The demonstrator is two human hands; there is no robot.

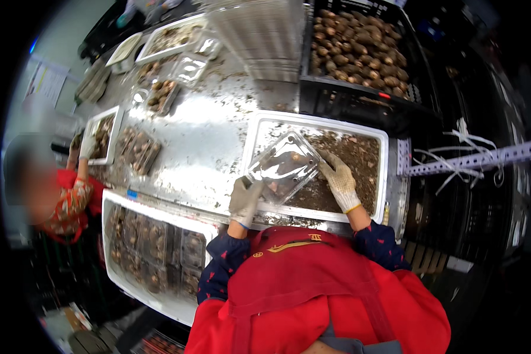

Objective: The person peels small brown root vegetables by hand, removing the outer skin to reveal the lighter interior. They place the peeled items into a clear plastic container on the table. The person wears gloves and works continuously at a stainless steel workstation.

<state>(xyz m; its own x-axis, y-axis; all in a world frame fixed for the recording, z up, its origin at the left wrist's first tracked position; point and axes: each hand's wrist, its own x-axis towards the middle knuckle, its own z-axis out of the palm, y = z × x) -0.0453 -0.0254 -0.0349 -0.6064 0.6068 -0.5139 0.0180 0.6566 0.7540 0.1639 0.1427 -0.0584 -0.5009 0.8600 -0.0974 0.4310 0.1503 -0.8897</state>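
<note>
A clear plastic clamshell box is held tilted above a white foam tray whose bottom is strewn with brown soil and debris. My left hand, in a soiled knit glove, grips the box's near-left corner. At its right corner is my right hand, gloved in dotted knit with a yellow cuff edge, fingers against the box side. Through the glossy lid a few pinkish-brown spots show; whether they lie inside or beneath the box I cannot tell.
A black crate of small taro-like tubers stands beyond the tray, beside stacked clear plastic boxes. Filled clamshells lie on the metal table. A foam box of packed clamshells is at left. A co-worker's gloved hand touches another tray.
</note>
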